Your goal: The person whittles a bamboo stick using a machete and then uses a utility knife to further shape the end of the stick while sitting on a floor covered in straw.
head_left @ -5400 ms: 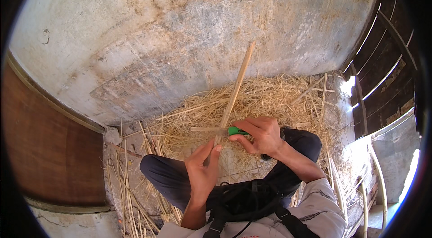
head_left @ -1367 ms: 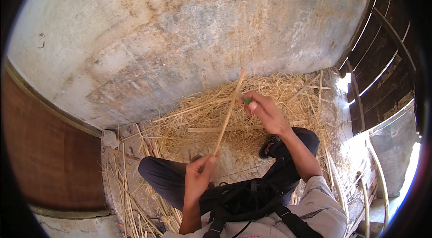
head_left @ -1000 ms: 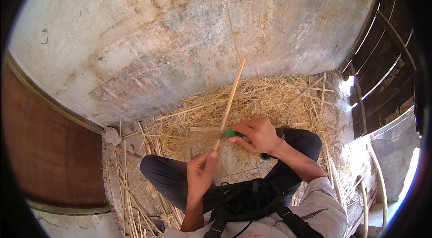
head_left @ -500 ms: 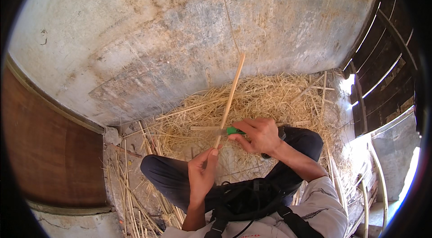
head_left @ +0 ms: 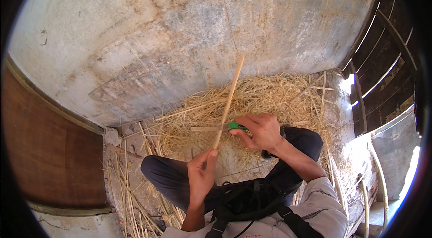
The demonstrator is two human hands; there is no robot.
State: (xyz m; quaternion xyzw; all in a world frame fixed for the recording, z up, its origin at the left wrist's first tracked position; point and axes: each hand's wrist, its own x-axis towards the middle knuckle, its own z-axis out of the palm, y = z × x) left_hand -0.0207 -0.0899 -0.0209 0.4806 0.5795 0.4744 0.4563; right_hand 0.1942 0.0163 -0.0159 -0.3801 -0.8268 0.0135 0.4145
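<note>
My left hand (head_left: 202,171) is closed around the near end of a long pale split-bamboo strip (head_left: 232,92). The strip slants up and away from me, its far end in front of the wall. My right hand (head_left: 264,133) grips a green-handled knife (head_left: 235,125). Its blade is smeared and points left, meeting the strip a little above my left hand. Behind that crossing lies a flat stick (head_left: 202,129), roughly level across the view; my right hand covers part of it.
Straw-like shavings (head_left: 270,94) heap up against a stained concrete wall (head_left: 180,35). Thin strips (head_left: 130,193) litter the floor at left, beside a brown panel (head_left: 54,148). My bent knees (head_left: 164,175) flank the work. Dark slatted boards (head_left: 382,67) and long poles (head_left: 365,206) stand at right.
My right hand and the knife have shifted slightly right. The strip and my left hand are almost where they were.
</note>
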